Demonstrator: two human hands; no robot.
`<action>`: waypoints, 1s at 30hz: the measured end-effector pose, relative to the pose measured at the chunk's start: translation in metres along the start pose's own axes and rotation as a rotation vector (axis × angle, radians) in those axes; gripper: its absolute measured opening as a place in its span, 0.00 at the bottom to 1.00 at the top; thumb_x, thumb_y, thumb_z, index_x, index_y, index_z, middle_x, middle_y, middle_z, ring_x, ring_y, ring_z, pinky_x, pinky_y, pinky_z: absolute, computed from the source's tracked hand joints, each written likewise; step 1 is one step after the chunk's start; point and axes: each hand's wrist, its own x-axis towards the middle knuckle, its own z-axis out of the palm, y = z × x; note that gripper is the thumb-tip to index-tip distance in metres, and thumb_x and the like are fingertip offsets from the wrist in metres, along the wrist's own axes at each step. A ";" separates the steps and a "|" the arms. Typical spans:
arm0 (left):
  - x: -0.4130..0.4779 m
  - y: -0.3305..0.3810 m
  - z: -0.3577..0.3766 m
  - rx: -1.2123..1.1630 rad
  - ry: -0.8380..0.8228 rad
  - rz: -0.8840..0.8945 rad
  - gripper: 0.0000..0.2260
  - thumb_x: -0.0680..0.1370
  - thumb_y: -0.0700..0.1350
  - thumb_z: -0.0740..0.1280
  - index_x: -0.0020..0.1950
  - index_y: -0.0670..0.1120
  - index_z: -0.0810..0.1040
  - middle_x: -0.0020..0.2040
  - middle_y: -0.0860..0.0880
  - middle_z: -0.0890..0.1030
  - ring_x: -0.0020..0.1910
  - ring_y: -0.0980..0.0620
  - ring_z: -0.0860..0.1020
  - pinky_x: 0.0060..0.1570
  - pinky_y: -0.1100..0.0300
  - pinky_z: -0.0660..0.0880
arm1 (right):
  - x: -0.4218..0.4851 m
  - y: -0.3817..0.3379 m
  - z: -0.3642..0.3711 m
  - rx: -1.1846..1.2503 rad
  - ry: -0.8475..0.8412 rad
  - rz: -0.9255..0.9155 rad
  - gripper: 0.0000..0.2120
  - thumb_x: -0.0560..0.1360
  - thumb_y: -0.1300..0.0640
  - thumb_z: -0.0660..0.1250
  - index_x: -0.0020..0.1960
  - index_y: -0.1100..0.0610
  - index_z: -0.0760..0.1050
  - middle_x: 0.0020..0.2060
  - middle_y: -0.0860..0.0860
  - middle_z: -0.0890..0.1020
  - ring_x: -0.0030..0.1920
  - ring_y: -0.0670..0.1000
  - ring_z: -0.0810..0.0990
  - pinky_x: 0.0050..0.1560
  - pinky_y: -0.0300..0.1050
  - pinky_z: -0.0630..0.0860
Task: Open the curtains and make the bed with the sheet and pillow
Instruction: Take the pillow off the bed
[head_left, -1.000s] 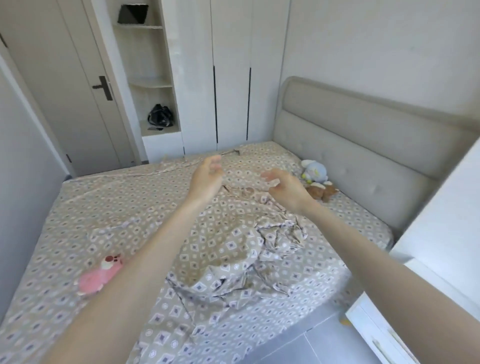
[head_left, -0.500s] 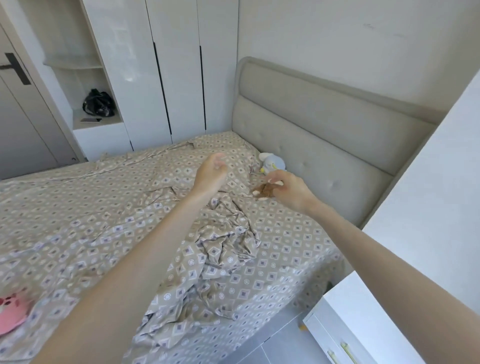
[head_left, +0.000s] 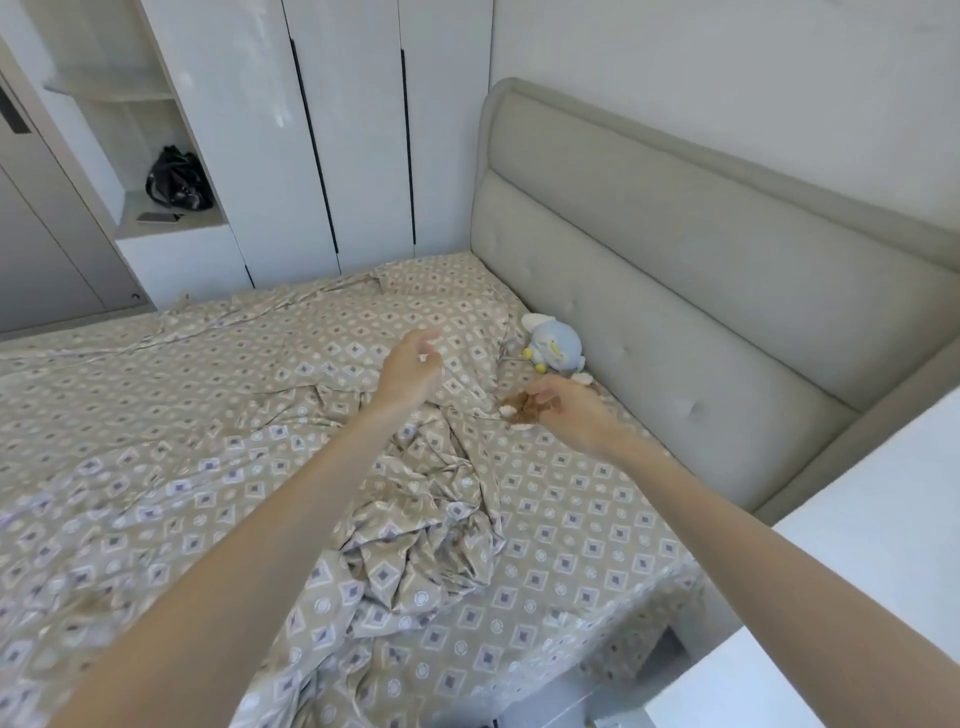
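A beige sheet (head_left: 156, 441) with a diamond pattern covers the bed, and a loose part of it lies crumpled in a heap (head_left: 421, 525) in the middle. My left hand (head_left: 408, 371) hovers just above the sheet beyond the heap, fingers loosely curled with nothing in them. My right hand (head_left: 571, 410) reaches down near the headboard, its spread fingers resting on a small brown plush toy (head_left: 519, 404) that it partly hides. No pillow or curtains are in view.
A blue plush toy (head_left: 556, 345) leans against the grey padded headboard (head_left: 675, 249). White wardrobe doors (head_left: 353, 130) stand behind the bed, beside a shelf niche holding a black bag (head_left: 179, 179). A white cabinet top (head_left: 857, 597) juts in at the right.
The view has swung right toward the headboard. Both hands have moved that way; my right hand has come down onto the brown toy. The pink toy has left the view.
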 end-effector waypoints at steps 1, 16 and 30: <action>0.017 0.000 0.005 0.005 0.003 -0.009 0.17 0.82 0.42 0.55 0.72 0.49 0.67 0.68 0.49 0.70 0.53 0.53 0.73 0.45 0.63 0.70 | 0.017 0.003 -0.003 0.007 -0.012 0.007 0.19 0.77 0.65 0.59 0.67 0.57 0.71 0.63 0.53 0.75 0.63 0.53 0.73 0.57 0.41 0.69; 0.190 -0.028 0.050 -0.002 0.079 -0.235 0.17 0.82 0.42 0.55 0.71 0.49 0.67 0.68 0.48 0.70 0.60 0.48 0.74 0.54 0.56 0.71 | 0.242 0.054 -0.005 0.044 -0.251 0.106 0.17 0.79 0.59 0.57 0.67 0.59 0.70 0.55 0.55 0.78 0.49 0.52 0.77 0.40 0.40 0.71; 0.345 -0.139 0.128 0.016 0.126 -0.471 0.17 0.81 0.44 0.55 0.70 0.50 0.68 0.64 0.48 0.73 0.46 0.51 0.76 0.43 0.59 0.71 | 0.450 0.166 0.109 0.168 -0.474 0.403 0.12 0.77 0.65 0.54 0.55 0.60 0.73 0.37 0.52 0.70 0.34 0.49 0.68 0.35 0.42 0.64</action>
